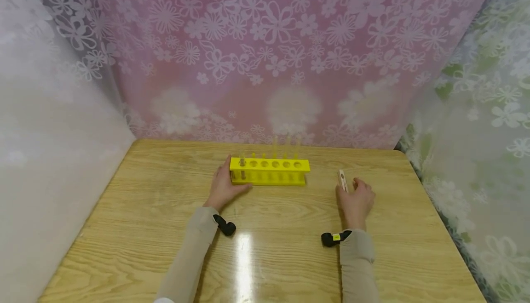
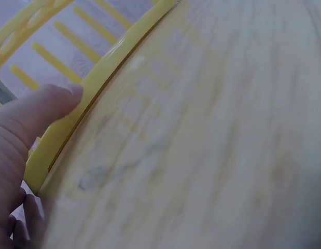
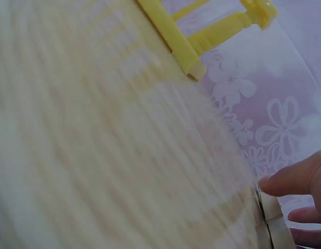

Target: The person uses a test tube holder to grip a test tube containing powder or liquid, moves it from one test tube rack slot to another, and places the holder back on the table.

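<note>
Table (image 1: 285,222): wood-grain. Test-tube rack (image 1: 270,168): yellow, six-holed; stands near the table's far edge. Left hand (image 1: 221,188): grips the rack's left end, thumb in front. Right hand (image 1: 357,199): thumb touches wooden clamp (image 1: 342,179) right of rack; grip cannot be told. Test tube (image 1: 242,174): stands in leftmost hole.

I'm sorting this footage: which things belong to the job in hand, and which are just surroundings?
Likely in the job:
yellow rack, left hand on it
glass tube in its left-end hole
wooden clip by the right hand

Just surroundings:
wooden table
floral curtain
black wrist cameras
</note>
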`<act>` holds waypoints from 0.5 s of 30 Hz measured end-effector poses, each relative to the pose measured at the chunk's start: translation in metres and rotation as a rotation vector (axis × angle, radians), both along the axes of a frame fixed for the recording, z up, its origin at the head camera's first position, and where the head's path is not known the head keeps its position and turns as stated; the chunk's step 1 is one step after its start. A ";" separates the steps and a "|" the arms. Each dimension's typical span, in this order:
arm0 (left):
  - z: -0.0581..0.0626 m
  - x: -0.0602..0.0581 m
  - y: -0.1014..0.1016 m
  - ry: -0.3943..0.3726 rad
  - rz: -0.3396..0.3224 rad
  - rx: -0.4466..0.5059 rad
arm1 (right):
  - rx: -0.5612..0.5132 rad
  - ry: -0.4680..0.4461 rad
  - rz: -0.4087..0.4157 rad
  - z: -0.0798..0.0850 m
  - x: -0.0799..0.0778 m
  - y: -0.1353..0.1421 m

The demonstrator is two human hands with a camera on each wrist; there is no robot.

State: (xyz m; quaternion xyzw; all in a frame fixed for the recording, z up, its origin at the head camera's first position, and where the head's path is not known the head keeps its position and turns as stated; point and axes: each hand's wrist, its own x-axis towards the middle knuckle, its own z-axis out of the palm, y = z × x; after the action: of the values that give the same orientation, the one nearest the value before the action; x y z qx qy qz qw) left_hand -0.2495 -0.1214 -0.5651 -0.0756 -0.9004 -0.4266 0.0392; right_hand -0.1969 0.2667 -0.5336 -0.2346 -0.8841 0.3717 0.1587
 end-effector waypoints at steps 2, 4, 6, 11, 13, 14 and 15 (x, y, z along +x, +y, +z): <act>-0.001 -0.001 0.001 0.024 -0.009 -0.007 | 0.035 -0.013 -0.004 -0.005 -0.002 0.003; -0.002 -0.001 0.002 0.051 -0.009 -0.007 | 0.058 -0.016 -0.006 -0.008 -0.003 0.005; -0.001 -0.001 0.004 0.074 -0.008 -0.007 | 0.075 -0.015 -0.005 -0.009 -0.003 0.006; -0.001 -0.001 0.003 0.098 0.006 -0.049 | 0.072 -0.012 -0.008 -0.006 -0.003 0.004; -0.001 -0.001 0.003 0.107 0.006 -0.056 | 0.073 -0.011 -0.005 -0.005 -0.003 0.003; -0.001 -0.001 0.003 0.112 0.005 -0.056 | 0.072 -0.008 -0.002 -0.005 -0.002 0.002; -0.001 -0.001 0.003 0.118 0.007 -0.057 | 0.073 -0.004 0.002 -0.005 -0.002 0.002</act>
State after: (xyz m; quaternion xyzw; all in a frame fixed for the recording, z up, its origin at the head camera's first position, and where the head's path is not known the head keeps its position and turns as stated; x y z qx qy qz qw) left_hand -0.2505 -0.1186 -0.5665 -0.0986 -0.9085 -0.3956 0.0914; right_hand -0.1990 0.2684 -0.5386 -0.2288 -0.8975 0.3390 0.1649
